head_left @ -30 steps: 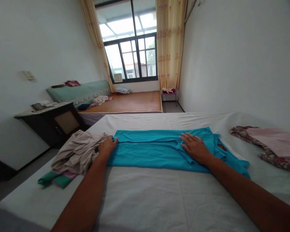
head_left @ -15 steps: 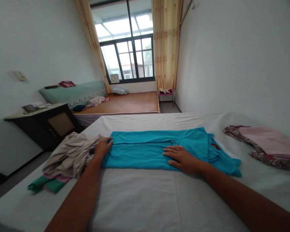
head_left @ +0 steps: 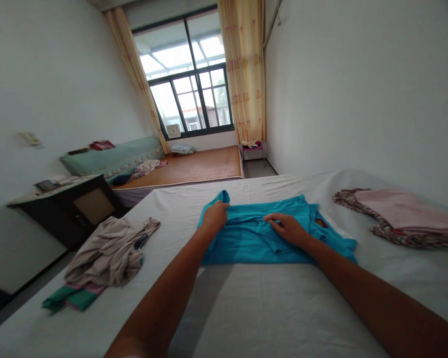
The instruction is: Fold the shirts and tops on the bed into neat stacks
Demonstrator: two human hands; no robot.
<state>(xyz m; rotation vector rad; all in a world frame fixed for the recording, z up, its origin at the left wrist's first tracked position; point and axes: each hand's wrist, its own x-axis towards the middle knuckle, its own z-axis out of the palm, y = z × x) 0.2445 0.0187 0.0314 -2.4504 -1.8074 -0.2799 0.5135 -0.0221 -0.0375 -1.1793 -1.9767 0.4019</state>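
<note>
2 hands at 1 blue cloth point(head_left: 246, 246). Left hand point(head_left: 215, 217): fingers closed on the cloth's left end, which rises in a bent fold just beyond the knuckles. Right hand point(head_left: 288, 229): on the cloth's upper surface, fingers bent; cannot tell if they pinch it. Cloth lies on a white sheet point(head_left: 239, 313), between the hands and out past the right one, where its end spreads loosely. Left of the left hand, well apart: crumpled beige garment point(head_left: 104, 251). Right of the right hand: pink garment point(head_left: 410, 209), lying flat.
</note>
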